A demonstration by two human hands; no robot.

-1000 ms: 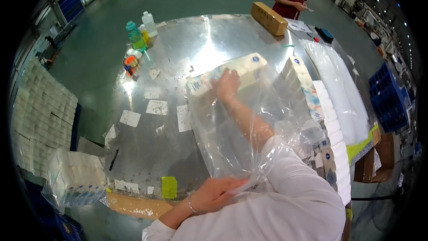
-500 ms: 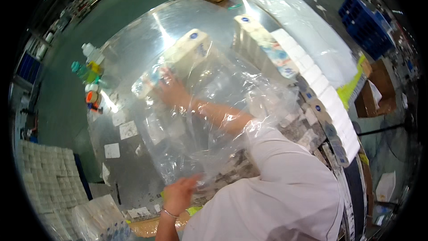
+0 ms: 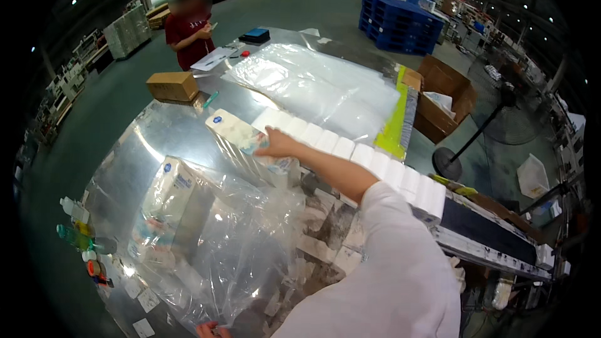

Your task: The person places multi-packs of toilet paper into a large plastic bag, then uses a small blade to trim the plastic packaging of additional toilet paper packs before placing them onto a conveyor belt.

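Note:
My right hand (image 3: 278, 144) reaches forward, fingers spread over the top of a row of printed tissue packs (image 3: 235, 128) with a blue oval mark. My left hand (image 3: 213, 330), cut off by the lower edge, has its fingers curled at the edge of a large clear plastic bag (image 3: 250, 244); their grip shows only in part. The bag lies spread over the metal table (image 3: 119, 156). Inside it, to the left, is another row of tissue packs (image 3: 166, 203). A long line of white packs (image 3: 344, 148) stands just beyond my right hand and forearm.
Stacked clear plastic sheets (image 3: 313, 81) cover the far table. A brown carton (image 3: 172, 86) sits at its far left, bottles (image 3: 75, 235) at the left edge. A person in red (image 3: 189, 31) stands beyond. To the right are an open box (image 3: 438, 97), blue pallets (image 3: 400, 22) and a fan (image 3: 501, 106).
My right hand has left the bagged packs and moved right onto the other row. My left hand is lower in view. The head view has swung up and right, bringing a person into sight.

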